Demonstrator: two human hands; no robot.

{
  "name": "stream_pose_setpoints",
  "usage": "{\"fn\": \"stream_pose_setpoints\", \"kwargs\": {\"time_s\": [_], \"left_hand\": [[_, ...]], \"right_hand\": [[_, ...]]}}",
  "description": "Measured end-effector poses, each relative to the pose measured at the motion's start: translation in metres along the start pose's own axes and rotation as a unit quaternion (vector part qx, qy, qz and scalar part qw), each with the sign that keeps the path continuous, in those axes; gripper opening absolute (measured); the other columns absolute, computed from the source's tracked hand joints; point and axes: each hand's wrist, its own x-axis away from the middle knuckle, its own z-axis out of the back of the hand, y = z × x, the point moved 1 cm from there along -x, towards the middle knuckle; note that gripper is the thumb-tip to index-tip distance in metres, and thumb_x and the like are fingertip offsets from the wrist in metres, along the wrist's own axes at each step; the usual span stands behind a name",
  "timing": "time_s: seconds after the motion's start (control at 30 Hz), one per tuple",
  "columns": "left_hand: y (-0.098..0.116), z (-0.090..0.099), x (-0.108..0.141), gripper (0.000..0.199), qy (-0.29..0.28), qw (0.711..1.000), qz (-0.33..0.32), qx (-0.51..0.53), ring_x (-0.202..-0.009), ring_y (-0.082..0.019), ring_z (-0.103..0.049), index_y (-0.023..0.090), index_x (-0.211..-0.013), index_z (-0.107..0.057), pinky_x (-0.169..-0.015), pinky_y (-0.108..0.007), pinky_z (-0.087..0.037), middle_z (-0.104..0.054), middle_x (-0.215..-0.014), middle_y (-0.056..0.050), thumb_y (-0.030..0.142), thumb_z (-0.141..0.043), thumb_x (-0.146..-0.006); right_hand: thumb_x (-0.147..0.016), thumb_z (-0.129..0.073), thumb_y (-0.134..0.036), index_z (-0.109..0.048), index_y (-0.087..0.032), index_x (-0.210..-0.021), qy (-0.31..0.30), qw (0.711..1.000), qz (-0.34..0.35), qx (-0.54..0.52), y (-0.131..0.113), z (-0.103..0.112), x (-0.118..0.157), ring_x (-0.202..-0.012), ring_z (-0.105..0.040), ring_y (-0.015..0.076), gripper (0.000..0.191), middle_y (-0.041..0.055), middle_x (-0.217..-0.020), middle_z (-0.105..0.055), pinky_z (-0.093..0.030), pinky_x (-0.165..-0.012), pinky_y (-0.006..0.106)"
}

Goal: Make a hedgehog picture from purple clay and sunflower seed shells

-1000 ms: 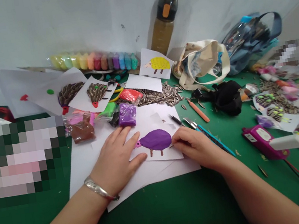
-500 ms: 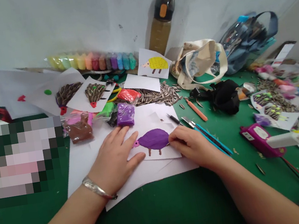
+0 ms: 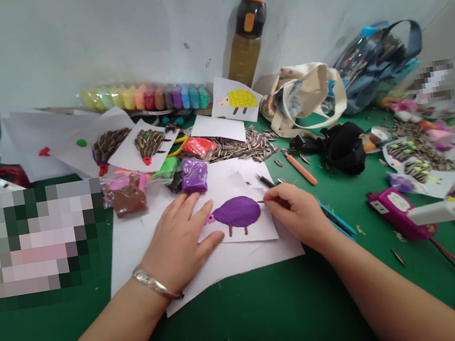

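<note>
The left hand (image 3: 178,246) lies flat and open on the card (image 3: 258,229), beside the purple clay hedgehog (image 3: 236,213). The right hand (image 3: 298,211) has moved up to the hedgehog's 3 o'clock side, its grip pinching a seed (image 3: 261,202), earlier near the lower edge.

No text or label is legible anywhere — blurred patches perhaps hide some.
</note>
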Motion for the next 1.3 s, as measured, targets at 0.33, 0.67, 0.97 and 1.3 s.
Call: {"fn": "stream_pose_setpoints", "kwargs": {"time_s": [0.33, 0.67, 0.97, 1.3], "left_hand": [[0.004, 0.002, 0.002, 0.057, -0.007, 1.000, 0.006, 0.009, -0.136, -0.037, -0.035, 0.015, -0.136, -0.053, -0.112, -0.053, -0.030, -0.043, -0.146, -0.017, 0.048, -0.052, -0.090], [0.007, 0.003, 0.002, 0.055, 0.000, 1.000, 0.003, 0.010, -0.132, -0.038, -0.039, 0.015, -0.134, -0.054, -0.110, -0.055, -0.032, -0.046, -0.143, -0.018, 0.047, -0.056, -0.089], [0.008, 0.002, 0.003, 0.053, 0.005, 1.000, 0.007, 0.005, -0.133, -0.038, -0.038, 0.014, -0.134, -0.054, -0.111, -0.054, -0.031, -0.046, -0.143, -0.018, 0.046, -0.053, -0.091], [0.008, 0.003, 0.003, 0.055, 0.007, 1.000, 0.009, 0.006, -0.133, -0.039, -0.038, 0.014, -0.134, -0.054, -0.111, -0.054, -0.032, -0.046, -0.143, -0.018, 0.046, -0.055, -0.089]], "right_hand": [[-0.089, -0.055, -0.022, -0.067, -0.023, -0.088, -0.035, 0.998, 0.046, -0.007, -0.038, 0.005, -0.011, -0.076, -0.059, 0.0161, 0.012, 0.0015, -0.081, -0.066, -0.044, -0.070, 0.028], [-0.089, -0.054, -0.014, -0.071, -0.020, -0.087, -0.065, 0.989, 0.130, 0.007, -0.071, -0.038, -0.027, -0.079, -0.060, 0.0146, 0.018, 0.0033, -0.084, -0.065, -0.044, -0.070, 0.025], [-0.093, -0.052, -0.020, -0.069, -0.018, -0.091, -0.046, 0.989, 0.139, 0.023, -0.062, -0.044, -0.025, -0.079, -0.059, 0.0157, 0.017, 0.0047, -0.084, -0.065, -0.043, -0.071, 0.025], [-0.095, -0.048, -0.022, -0.068, -0.018, -0.087, -0.062, 0.987, 0.134, 0.070, -0.062, -0.048, -0.024, -0.081, -0.059, 0.0179, 0.022, 0.0061, -0.084, -0.061, -0.042, -0.072, 0.028]]}}
